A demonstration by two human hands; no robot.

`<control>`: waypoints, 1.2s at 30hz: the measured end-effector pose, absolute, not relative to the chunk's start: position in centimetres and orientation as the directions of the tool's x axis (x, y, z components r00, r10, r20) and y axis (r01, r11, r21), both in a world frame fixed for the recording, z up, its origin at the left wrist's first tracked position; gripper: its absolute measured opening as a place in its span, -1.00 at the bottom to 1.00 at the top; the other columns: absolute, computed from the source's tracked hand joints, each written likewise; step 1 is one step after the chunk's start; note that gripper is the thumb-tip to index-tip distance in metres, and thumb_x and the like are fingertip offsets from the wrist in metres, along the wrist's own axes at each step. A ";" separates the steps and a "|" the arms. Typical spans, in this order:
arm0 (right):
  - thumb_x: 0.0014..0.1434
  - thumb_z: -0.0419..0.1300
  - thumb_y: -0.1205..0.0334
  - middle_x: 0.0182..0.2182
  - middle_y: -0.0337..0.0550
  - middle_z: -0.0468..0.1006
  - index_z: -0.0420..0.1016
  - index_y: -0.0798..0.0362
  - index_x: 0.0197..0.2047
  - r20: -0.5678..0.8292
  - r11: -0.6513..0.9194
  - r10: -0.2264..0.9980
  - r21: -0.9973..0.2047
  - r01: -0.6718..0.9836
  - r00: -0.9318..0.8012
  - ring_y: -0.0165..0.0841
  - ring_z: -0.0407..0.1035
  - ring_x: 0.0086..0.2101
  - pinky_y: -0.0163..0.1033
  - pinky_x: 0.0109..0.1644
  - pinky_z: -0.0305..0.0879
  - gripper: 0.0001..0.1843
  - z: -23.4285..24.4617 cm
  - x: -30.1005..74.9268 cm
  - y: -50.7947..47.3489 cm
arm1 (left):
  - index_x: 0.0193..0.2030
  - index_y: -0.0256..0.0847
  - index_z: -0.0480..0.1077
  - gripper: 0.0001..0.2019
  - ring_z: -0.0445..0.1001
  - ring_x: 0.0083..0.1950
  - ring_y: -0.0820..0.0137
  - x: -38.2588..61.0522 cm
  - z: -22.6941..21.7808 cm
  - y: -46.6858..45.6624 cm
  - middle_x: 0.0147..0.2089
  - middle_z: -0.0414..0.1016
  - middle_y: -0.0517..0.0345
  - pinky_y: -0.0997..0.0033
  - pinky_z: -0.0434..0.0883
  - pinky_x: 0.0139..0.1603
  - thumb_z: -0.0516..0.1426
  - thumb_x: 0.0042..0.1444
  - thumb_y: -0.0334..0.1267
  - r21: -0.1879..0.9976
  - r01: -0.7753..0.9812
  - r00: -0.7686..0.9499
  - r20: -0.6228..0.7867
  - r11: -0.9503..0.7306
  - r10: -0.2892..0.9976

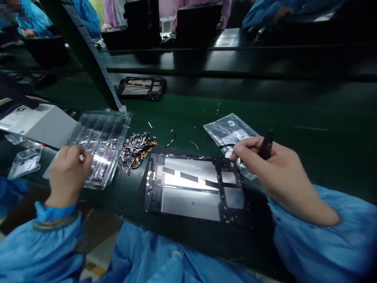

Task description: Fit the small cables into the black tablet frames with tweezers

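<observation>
My right hand (275, 167) is closed around black tweezers (266, 144), above the right end of a tablet frame (191, 206). A thin dark tip sticks out past the thumb and forefinger. The frame lies flat, with silver metal panels and a black rim. My left hand (69, 173) is curled closed over the near left part of a clear plastic tray (119, 153); a small bit shows between its fingers, too small to name. Between tray and frame lies a pile of small cables (137, 151) with gold-coloured ends.
Behind my right hand lies a clear plastic bag (231, 127) with a label. More frames are stacked (141, 87) farther back. A slanted post (91, 55) rises behind the tray. A white box (55, 125) and small bag (25, 161) lie left. Co-workers sit opposite.
</observation>
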State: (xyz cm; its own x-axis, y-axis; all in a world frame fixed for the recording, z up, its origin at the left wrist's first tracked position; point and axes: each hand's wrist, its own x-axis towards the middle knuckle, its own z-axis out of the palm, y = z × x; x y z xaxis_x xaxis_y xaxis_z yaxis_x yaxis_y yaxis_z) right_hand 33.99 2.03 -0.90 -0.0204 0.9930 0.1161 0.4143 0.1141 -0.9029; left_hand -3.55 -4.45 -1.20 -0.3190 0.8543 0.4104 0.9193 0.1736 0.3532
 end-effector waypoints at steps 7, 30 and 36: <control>0.24 0.06 0.41 -0.34 -0.10 0.61 0.47 0.05 -0.19 0.585 0.722 0.601 -0.104 0.684 -0.545 -0.30 0.48 -0.36 -0.26 -0.35 0.32 -0.82 -4.9 32.7 1.9 | -0.33 -0.19 0.40 -0.71 0.30 -0.35 0.18 -4.5 0.4 -4.4 -0.41 0.32 0.01 0.21 0.15 -0.31 -0.15 0.14 -0.36 -0.100 0.976 0.203 0.076 -0.195 0.976; 0.31 -0.06 0.35 -0.30 0.05 0.57 0.48 0.24 -0.18 0.410 0.763 0.484 0.234 0.602 -0.773 -0.28 0.39 -0.41 -0.21 -0.43 0.19 -0.71 -5.0 31.8 1.4 | -0.09 -0.26 0.38 -0.78 0.36 0.09 0.27 9.9 -4.8 2.9 0.15 0.43 0.07 0.25 0.28 -0.05 -0.08 0.32 -0.30 0.053 0.542 0.824 0.158 -0.838 0.543; 0.24 -0.04 0.51 -0.22 0.02 0.56 0.44 0.22 -0.07 0.347 0.756 0.592 0.073 0.650 -0.727 -0.27 0.42 -0.33 -0.26 -0.39 0.24 -0.70 -4.4 33.4 0.5 | 0.15 -0.28 0.26 -0.69 0.33 0.10 0.28 9.9 -4.7 3.1 0.15 0.42 0.07 0.27 0.24 -0.03 -0.08 0.32 -0.30 0.100 0.544 0.818 0.156 -0.833 0.553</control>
